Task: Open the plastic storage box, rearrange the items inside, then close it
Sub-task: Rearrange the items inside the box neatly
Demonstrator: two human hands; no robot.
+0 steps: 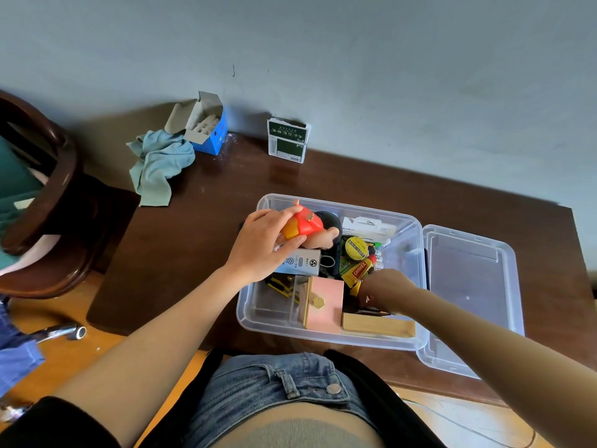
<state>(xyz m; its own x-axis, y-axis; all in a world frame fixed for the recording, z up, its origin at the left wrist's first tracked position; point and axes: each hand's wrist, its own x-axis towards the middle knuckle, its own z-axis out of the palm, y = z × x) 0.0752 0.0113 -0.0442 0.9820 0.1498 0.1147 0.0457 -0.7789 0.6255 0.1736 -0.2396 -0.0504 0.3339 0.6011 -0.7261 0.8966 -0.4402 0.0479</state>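
The clear plastic storage box (258, 318) stands open on the dark wooden table, and its lid (471, 286) lies upside down to its right. My left hand (265, 244) grips a red and orange toy (303, 223) above the box's far left corner. My right hand (386, 291) reaches down into the box's right part, fingers hidden among the items. Inside lie a pink box (326, 305), a wooden block (378, 325), a yellow Carmex tube (357, 271), a roll of yellow PVC tape (355, 248), a white carton (368, 226) and a grey fan package (302, 262).
At the table's back stand a blue carton (206, 127) with open flaps, a crumpled blue-green cloth (160, 164) and a green and white packet (287, 140) against the wall. A dark wooden chair (55, 202) is at the left. A metal tool (61, 333) lies on the floor.
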